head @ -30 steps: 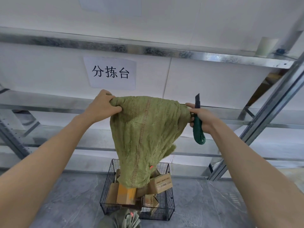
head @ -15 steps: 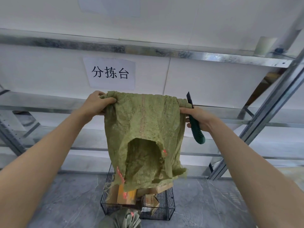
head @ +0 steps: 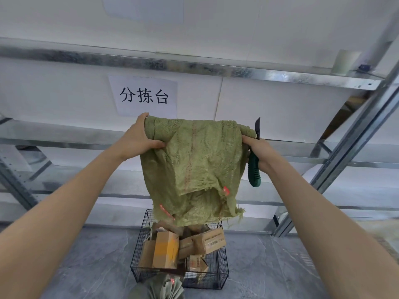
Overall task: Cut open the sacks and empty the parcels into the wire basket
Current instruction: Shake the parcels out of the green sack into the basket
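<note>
**Sack (head: 194, 165) held up slack over the basket**

Left to right: the left hand (head: 140, 139) gripped the sack's top left corner. Its thumb was pressed across the front of the weave, and the fingers were curled behind the bunched edge. From those fingers the green woven cloth stretched across to the right hand (head: 259, 152) and hung down below both.

Half a second before, the cut mouth had gaped wide and dark toward the camera. Now the front layer had dropped into a flap and the opening showed only as a narrow shadow, with the frayed hem drawn up a little higher. A second before, the cloth had narrowed to a funnel with a box at its mouth. No box showed in it now.

Well below the fingers, the parcels (head: 165, 249) lay heaped in the wire basket (head: 138, 251) on the grey floor. A second sack (head: 166, 288) lay bunched against the basket's near side.

The right hand's fingers were closed round the green handle of the knife (head: 254, 171), and they also pinched the sack's top right corner. The blade stood up just above those fingers and the handle's end pointed down below them. Both hands had stayed at nearly the same height.
</note>
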Tool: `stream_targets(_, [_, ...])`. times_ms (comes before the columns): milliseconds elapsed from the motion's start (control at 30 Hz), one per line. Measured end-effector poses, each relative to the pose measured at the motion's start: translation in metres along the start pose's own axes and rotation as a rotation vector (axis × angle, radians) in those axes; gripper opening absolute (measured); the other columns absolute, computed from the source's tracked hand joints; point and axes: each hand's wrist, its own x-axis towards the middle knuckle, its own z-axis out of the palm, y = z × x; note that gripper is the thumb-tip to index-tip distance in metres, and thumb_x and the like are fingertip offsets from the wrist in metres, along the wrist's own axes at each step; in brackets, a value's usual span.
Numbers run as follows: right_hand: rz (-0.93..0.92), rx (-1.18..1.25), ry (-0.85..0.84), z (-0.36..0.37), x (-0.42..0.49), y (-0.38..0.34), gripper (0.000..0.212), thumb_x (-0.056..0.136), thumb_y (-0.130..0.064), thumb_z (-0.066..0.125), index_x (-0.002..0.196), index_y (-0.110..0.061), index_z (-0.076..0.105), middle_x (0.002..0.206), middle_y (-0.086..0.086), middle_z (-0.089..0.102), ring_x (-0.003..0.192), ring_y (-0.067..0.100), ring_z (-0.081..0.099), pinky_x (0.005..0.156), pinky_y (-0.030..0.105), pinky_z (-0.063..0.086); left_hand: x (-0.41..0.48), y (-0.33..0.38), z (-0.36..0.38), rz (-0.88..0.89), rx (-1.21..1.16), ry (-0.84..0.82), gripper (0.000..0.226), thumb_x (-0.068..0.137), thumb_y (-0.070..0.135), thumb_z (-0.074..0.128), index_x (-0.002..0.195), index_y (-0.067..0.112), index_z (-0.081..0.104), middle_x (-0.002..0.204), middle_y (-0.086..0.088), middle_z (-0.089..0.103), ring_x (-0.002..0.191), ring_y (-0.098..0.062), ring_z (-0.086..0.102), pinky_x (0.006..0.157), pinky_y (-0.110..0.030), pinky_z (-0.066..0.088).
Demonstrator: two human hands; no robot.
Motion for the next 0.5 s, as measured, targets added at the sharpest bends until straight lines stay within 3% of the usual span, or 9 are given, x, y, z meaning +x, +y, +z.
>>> stream_targets(100, [0.018, 0.024, 0.000, -0.003, 0.002, 0.003, 0.014, 0.083, -0.031, 0.071, 0.086, -0.017, 0.066, 0.066, 0.000, 0.062, 0.055, 0.016, 0.054, 0.049, 0.024, 0.043, -0.003, 0.003, -0.003, 0.024, -0.050, -0.045, 0.070, 0.076, 0.012, 0.076, 0.133, 0.022, 0.036, 0.114, 0.002, 0.054, 0.111, -0.022, 0.054, 0.084, -0.029, 0.048])
stream_targets(200, [0.035, 0.036, 0.009, -0.008, 0.005, 0.006, 0.023, 0.082, -0.029, 0.072, 0.097, -0.011, 0.069, 0.079, 0.007, 0.066, 0.067, 0.022, 0.059, 0.058, 0.029, 0.047, -0.003, 0.002, -0.007, 0.010, -0.138, -0.056, 0.069, 0.081, 0.004, 0.070, 0.137, 0.025, 0.035, 0.102, 0.005, 0.053, 0.095, -0.014, 0.057, 0.072, -0.021, 0.046])
stream_targets(267, [0.044, 0.062, 0.004, -0.011, 0.006, 0.008, 0.034, 0.082, -0.028, 0.071, 0.108, -0.006, 0.067, 0.090, 0.011, 0.066, 0.076, 0.025, 0.061, 0.066, 0.033, 0.049, -0.004, 0.000, -0.009, -0.027, -0.258, -0.073, 0.072, 0.085, 0.002, 0.065, 0.142, 0.029, 0.030, 0.103, -0.003, 0.053, 0.089, -0.016, 0.058, 0.074, -0.026, 0.048])
stream_targets(333, [0.065, 0.114, -0.018, -0.012, 0.005, 0.009, 0.032, 0.085, -0.025, 0.068, 0.109, -0.004, 0.066, 0.092, 0.012, 0.066, 0.077, 0.025, 0.062, 0.068, 0.033, 0.051, -0.004, -0.002, -0.011, -0.046, -0.342, -0.071, 0.063, 0.088, 0.001, 0.061, 0.136, 0.034, 0.037, 0.115, -0.010, 0.051, 0.093, -0.021, 0.058, 0.079, -0.032, 0.051])
stream_targets(400, [0.105, 0.195, -0.047, -0.012, 0.003, 0.009, 0.027, 0.087, -0.022, 0.065, 0.110, -0.008, 0.067, 0.089, 0.010, 0.067, 0.075, 0.024, 0.064, 0.069, 0.032, 0.053, -0.001, -0.005, -0.012, -0.033, -0.355, -0.036, 0.048, 0.088, -0.003, 0.054, 0.119, 0.034, 0.055, 0.129, -0.005, 0.049, 0.103, -0.023, 0.057, 0.088, -0.041, 0.050])
stream_targets(500, [0.132, 0.279, -0.061, -0.011, 0.004, 0.010, 0.033, 0.088, -0.014, 0.062, 0.121, -0.008, 0.064, 0.092, 0.011, 0.067, 0.077, 0.026, 0.064, 0.074, 0.035, 0.053, 0.002, -0.006, -0.011, -0.034, -0.322, 0.000, 0.046, 0.083, -0.010, 0.044, 0.091, 0.024, 0.074, 0.134, -0.005, 0.055, 0.118, -0.026, 0.055, 0.097, -0.046, 0.048])
